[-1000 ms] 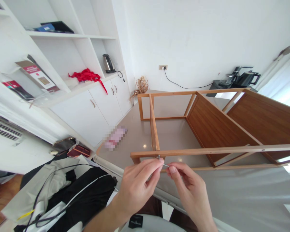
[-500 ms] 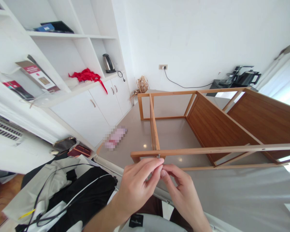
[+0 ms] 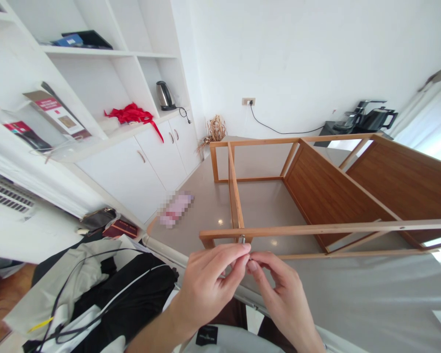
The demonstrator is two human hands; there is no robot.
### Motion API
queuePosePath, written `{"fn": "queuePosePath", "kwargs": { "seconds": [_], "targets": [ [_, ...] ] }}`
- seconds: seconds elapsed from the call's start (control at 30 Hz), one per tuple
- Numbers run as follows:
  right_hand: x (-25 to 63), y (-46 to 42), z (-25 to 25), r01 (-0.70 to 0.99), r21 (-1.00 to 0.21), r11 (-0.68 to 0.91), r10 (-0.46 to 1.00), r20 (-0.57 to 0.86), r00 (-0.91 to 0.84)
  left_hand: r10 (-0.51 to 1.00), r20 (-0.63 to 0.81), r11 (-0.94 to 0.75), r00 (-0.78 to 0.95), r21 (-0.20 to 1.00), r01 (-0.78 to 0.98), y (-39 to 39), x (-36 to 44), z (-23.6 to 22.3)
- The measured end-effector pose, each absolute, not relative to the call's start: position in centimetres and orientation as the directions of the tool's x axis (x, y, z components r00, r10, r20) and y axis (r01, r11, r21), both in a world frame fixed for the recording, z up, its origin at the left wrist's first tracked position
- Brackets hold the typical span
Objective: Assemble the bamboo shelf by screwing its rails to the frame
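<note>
A wooden shelf frame (image 3: 316, 229) lies on its side on the grey tabletop. From its near rail, close to the left corner, a metal bolt (image 3: 242, 239) sticks out. My left hand (image 3: 213, 274) is closed just below the bolt, thumb and fingers pinching a thin metal hex key that they almost wholly cover. Close beside its fingertips, my right hand (image 3: 279, 289) pinches the key's other end between thumb and forefinger. How the key sits in the bolt head is hidden by my left fingers.
White cabinets (image 3: 125, 171) stand at the left, with a kettle (image 3: 165, 95) and red ribbon (image 3: 132, 113) on their shelf. Clothes and cables (image 3: 132, 284) are heaped at lower left. A blurred pink item (image 3: 176, 210) lies on the table (image 3: 202, 201). A black kettle (image 3: 377, 117) stands far right.
My right hand has moved left toward my left fingertips, covering the rod that showed between the hands earlier. My left hand has stayed nearly in place by the bolt, which now shows slightly more.
</note>
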State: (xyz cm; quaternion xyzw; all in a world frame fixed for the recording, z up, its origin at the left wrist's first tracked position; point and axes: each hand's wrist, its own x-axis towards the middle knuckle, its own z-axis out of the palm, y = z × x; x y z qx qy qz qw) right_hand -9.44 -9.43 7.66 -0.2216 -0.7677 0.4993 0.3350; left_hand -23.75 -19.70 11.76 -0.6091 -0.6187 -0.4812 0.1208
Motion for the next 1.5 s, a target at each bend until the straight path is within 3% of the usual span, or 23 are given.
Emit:
{"fn": "queuePosePath", "kwargs": {
  "seconds": [0.37, 0.7, 1.5],
  "targets": [
    [-8.5, -7.9, 9.5, -0.016, -0.891, 0.454, 0.763, 0.398, -0.510, 0.647, 0.692, -0.242, -0.319, 0.584, 0.775, -19.3, -23.7, 11.3],
    [-8.7, -7.5, 10.5, 0.019, -0.864, 0.504, 0.755, 0.429, -0.496, 0.656, 0.690, -0.255, -0.306, 0.584, 0.771, -19.0, -23.7, 11.3],
    [-8.9, -7.3, 10.3, 0.006, -0.889, 0.458, 0.778, 0.398, -0.487, 0.662, 0.675, -0.209, -0.327, 0.584, 0.784, -19.1, -23.8, 11.3]
  ]
}}
